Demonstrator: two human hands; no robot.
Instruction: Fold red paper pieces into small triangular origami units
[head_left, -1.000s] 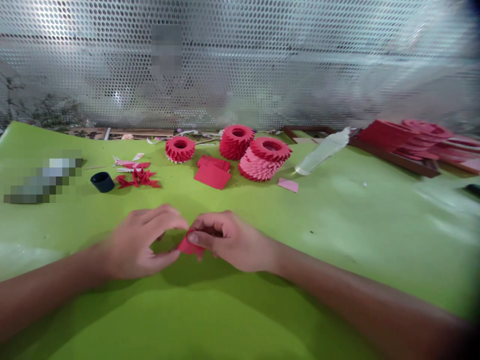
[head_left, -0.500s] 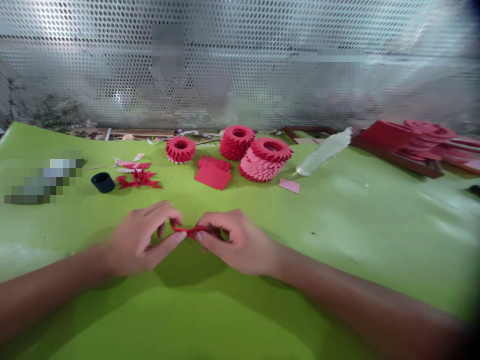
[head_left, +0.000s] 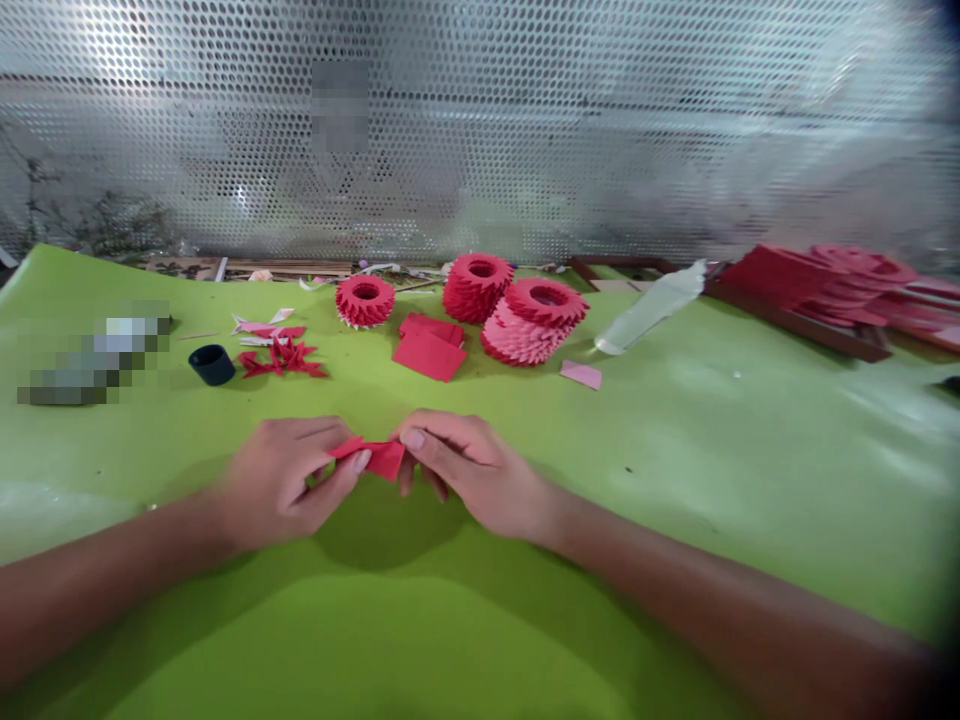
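A small folded piece of red paper (head_left: 377, 458) is pinched between both hands just above the green table (head_left: 675, 480). My left hand (head_left: 289, 480) grips its left end between thumb and curled fingers. My right hand (head_left: 465, 470) holds its right end with thumb and forefinger, the other fingers tucked under. Both forearms reach in from the lower corners.
Behind the hands lie a stack of red paper squares (head_left: 429, 350), three red ring-shaped paper models (head_left: 525, 315), folded red pieces (head_left: 281, 358), a dark cap (head_left: 211, 364), a pink scrap (head_left: 581, 374) and a clear bottle (head_left: 649, 305). Red paper stacks (head_left: 825, 280) sit far right. A perforated metal wall (head_left: 525, 130) closes the back.
The red paper showed edge-on as a thin strip half a second ago; now it is turned flatter and wider between the same pinching fingers. Both hands stayed in place.
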